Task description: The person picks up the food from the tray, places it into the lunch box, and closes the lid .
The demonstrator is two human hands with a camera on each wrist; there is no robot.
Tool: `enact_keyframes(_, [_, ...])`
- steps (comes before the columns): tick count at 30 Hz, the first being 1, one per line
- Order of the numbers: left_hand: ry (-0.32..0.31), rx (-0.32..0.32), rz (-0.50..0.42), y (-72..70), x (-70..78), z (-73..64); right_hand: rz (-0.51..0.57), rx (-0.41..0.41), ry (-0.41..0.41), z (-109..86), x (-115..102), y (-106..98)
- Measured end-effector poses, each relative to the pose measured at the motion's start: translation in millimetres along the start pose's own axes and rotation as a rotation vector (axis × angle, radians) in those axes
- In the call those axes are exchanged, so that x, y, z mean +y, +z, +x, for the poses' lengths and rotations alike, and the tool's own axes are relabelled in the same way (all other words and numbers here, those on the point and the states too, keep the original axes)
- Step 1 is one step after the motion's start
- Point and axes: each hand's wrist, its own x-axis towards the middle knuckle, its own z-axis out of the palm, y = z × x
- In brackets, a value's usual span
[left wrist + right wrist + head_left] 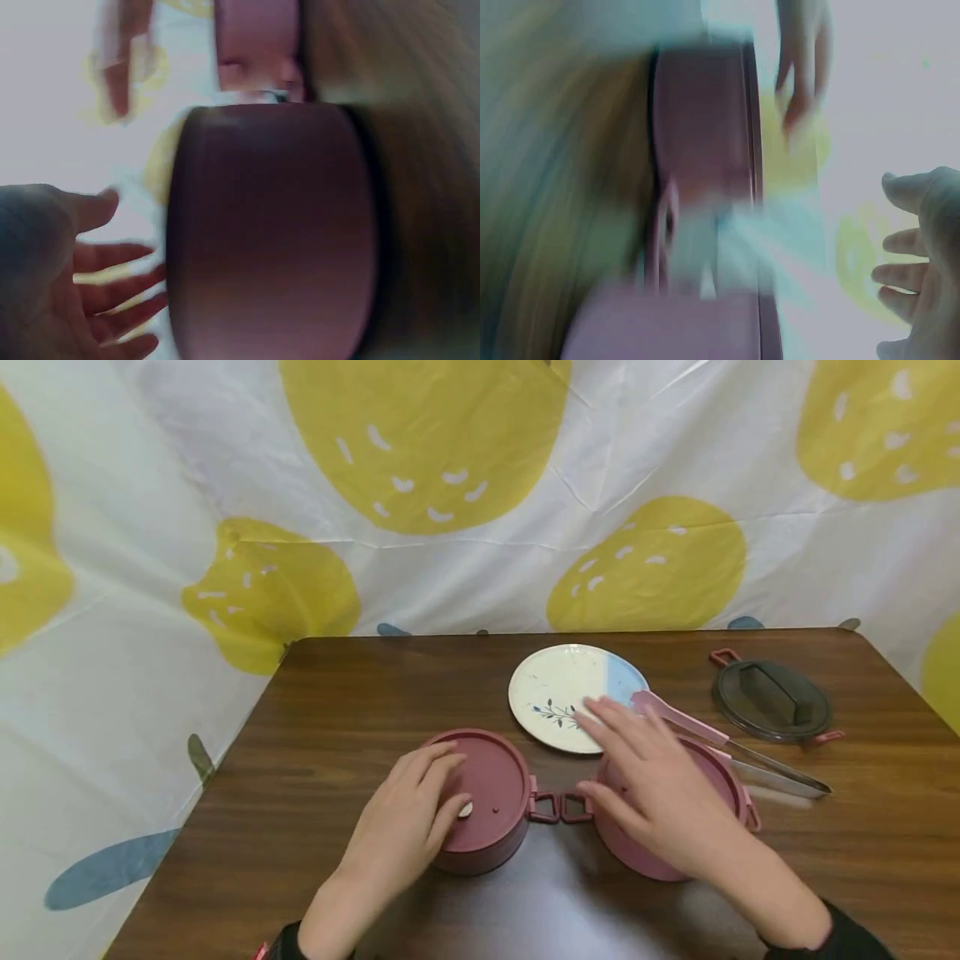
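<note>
Two dark pink pots stand side by side, their loop handles nearly meeting. Over the left pot (491, 777) hovers my left hand (401, 814), its fingers relaxed and loosely bent. A small whitish round spot (466, 811) shows on the pot beside the thumb. My right hand (660, 785) is spread above the right pot (637, 852) and covers much of it. Neither hand holds anything. In the left wrist view, the left hand (97, 277) is apart from or just beside the pot wall (270, 232). The right hand (922, 262) is apart from the blurred pots.
Behind the pots lies a white plate (555, 681) with a blue section. Tongs (780, 770) with pink heads and metal arms rest behind the right pot. A dark lidded piece (772, 697) with reddish handles sits at the back right. A patterned cloth (465, 577) hangs behind the table.
</note>
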Motion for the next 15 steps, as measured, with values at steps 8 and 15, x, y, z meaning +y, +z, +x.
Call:
enact_keyframes(8, [-0.075, -0.093, 0.118, 32.0, -13.8, 4.9, 0.000, -0.192, 0.056, 45.7, -52, 75])
enact_keyframes(15, [-0.085, -0.109, 0.133, 37.3, -11.1, 4.9, -0.050, -0.240, 0.096, 47.3, -50, 99])
